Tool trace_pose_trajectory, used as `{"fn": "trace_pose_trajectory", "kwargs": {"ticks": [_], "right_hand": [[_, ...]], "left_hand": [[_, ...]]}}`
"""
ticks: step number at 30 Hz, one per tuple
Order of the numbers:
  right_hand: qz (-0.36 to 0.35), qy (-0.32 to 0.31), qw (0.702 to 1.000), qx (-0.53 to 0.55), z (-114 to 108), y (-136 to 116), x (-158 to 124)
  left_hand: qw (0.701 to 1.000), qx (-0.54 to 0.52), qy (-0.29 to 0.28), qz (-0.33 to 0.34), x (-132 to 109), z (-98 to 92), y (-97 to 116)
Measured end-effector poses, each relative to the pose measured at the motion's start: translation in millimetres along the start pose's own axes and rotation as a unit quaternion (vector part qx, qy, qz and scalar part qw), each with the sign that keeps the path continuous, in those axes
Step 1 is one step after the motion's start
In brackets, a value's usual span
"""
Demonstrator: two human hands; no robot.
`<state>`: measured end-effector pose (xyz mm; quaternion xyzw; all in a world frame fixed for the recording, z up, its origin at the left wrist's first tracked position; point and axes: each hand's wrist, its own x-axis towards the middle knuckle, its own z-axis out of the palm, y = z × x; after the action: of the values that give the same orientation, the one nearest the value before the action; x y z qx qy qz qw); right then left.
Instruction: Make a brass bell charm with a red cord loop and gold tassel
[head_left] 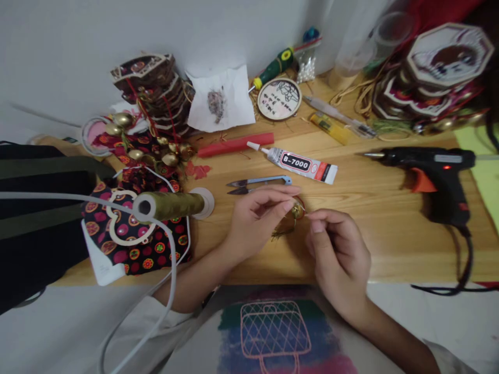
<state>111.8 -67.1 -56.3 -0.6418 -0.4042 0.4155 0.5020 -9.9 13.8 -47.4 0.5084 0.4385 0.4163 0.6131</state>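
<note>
At the middle of the wooden table, my left hand (259,218) pinches thin cord close to a small gold bell (296,210). On the bell's other side, my right hand (341,254) is closed in a pinch on a fine strand between thumb and forefinger. The bell hangs between the two hands, with a red loop beside it and green threads (278,234) below my left fingertips. Blue-handled thread snips (259,182) lie just above my left hand. Behind them is a B-7000 glue tube (300,164).
A black glue gun (436,176) with a lit red light lies at right. A thread spool (175,205) stands on patterned fabric (148,254) at left, crossed by a white cable (171,259). Wooden frame stacks (448,54), a red stick (236,144) and a screwdriver (275,67) are farther back.
</note>
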Motion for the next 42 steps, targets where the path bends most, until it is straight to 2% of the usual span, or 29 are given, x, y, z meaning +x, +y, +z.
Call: {"fn": "trace_pose_trajectory", "kwargs": {"ticks": [8, 34, 42], "right_hand": [[0.049, -0.004, 0.997, 0.054, -1.1, -2.7, 3.6], [0.027, 0.040, 0.998, 0.033, 0.2, -3.0, 2.9], [0.031, 0.033, 0.998, 0.036, -0.6, -1.8, 3.2]], "left_hand": [[1.000, -0.007, -0.005, -0.005, 0.7, -0.3, -0.3], [1.000, -0.022, 0.001, -0.019, 0.9, -1.0, -1.7], [1.000, -0.025, -0.004, -0.018, 0.8, -0.9, -2.0]]}}
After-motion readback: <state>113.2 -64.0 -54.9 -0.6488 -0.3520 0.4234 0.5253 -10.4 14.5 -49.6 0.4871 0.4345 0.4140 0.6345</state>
